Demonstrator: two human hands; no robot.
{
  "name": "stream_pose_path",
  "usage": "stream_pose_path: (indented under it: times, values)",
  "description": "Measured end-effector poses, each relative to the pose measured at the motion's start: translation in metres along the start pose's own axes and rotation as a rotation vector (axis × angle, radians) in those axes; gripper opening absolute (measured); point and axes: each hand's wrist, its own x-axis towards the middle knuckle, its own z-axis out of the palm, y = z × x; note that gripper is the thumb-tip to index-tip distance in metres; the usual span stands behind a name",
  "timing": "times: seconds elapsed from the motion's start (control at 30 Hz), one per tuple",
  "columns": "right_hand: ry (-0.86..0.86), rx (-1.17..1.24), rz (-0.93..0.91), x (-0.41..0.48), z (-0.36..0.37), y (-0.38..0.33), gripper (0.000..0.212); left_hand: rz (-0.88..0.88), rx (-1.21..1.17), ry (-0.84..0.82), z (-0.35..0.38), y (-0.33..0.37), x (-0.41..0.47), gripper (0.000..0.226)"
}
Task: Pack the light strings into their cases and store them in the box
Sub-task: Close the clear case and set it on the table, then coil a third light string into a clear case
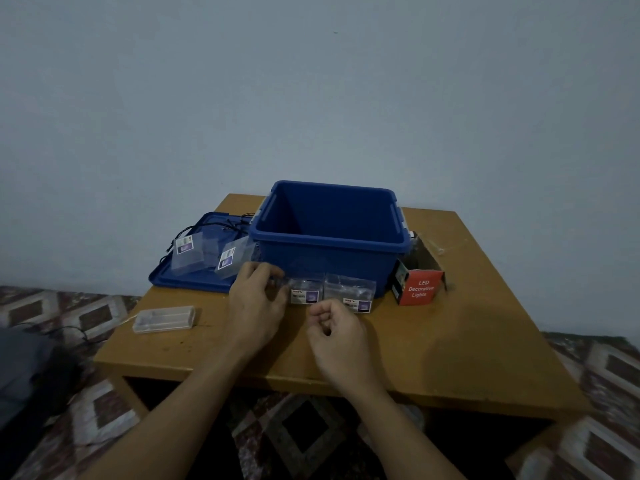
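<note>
Light strings (pixel 207 227), dark wire, lie tangled on the blue lid (pixel 180 277) at far left around two clear cases (pixel 188 252); two more cases (pixel 330 289) stand against the near wall of the open blue box (pixel 329 237). Left hand (pixel 256 299) has fingers pinching the left case of that pair; right hand (pixel 337 329) fingers are curled together, apparently on nothing. Risks, as judged: thin clear cases could tip or slide on the surface, and loose wire may snag and drag the lid-side cases off.
</note>
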Motion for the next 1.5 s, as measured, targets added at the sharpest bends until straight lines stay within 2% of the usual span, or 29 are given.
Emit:
stream_pose_path:
  times: [0.1, 0.27, 0.4, 0.57, 0.7, 0.9, 1.03, 1.13, 1.3, 1.4, 1.5]
  values:
    - [0.0, -0.006, 0.002, 0.0, 0.0, 0.0, 0.015, -0.027, 0.003, 0.018, 0.003, 0.002, 0.002, 0.018]
    - [-0.003, 0.005, 0.006, 0.0, -0.003, 0.0, 0.016, -0.038, -0.013, 0.021, 0.007, 0.001, 0.0, 0.04]
    - [0.011, 0.015, 0.003, 0.001, -0.003, 0.002, 0.016, -0.033, -0.013, 0.042, 0.004, 0.004, -0.003, 0.047]
    - [0.041, 0.081, 0.011, 0.002, -0.002, 0.002, 0.017, 0.052, 0.009, 0.126, -0.01, 0.027, -0.005, 0.032]
    - [0.065, 0.124, -0.037, 0.002, -0.019, -0.006, 0.022, 0.183, -0.027, 0.104, -0.019, 0.064, 0.005, 0.019]
    - [0.221, 0.058, -0.232, 0.015, -0.101, -0.031, 0.019, 0.395, 0.026, -0.14, -0.014, 0.135, 0.047, 0.011]
    - [0.338, -0.091, -0.153, 0.06, -0.171, -0.023, 0.01, 0.493, 0.165, -0.299, 0.011, 0.175, 0.088, 0.019]
    - [0.39, -0.245, -0.096, 0.102, -0.207, -0.004, 0.017, 0.525, 0.299, -0.401, 0.042, 0.194, 0.119, 0.022]
    - [0.22, -0.535, 0.009, 0.15, -0.221, 0.027, 0.029, 0.524, 0.613, -0.609, 0.097, 0.204, 0.153, 0.027]
    - [0.082, -0.537, 0.026, 0.161, -0.219, 0.033, 0.038, 0.554, 0.781, -0.661, 0.117, 0.21, 0.16, 0.028]
    - [0.032, -0.494, 0.006, 0.166, -0.217, 0.037, 0.033, 0.544, 0.92, -0.707, 0.128, 0.217, 0.16, 0.039]
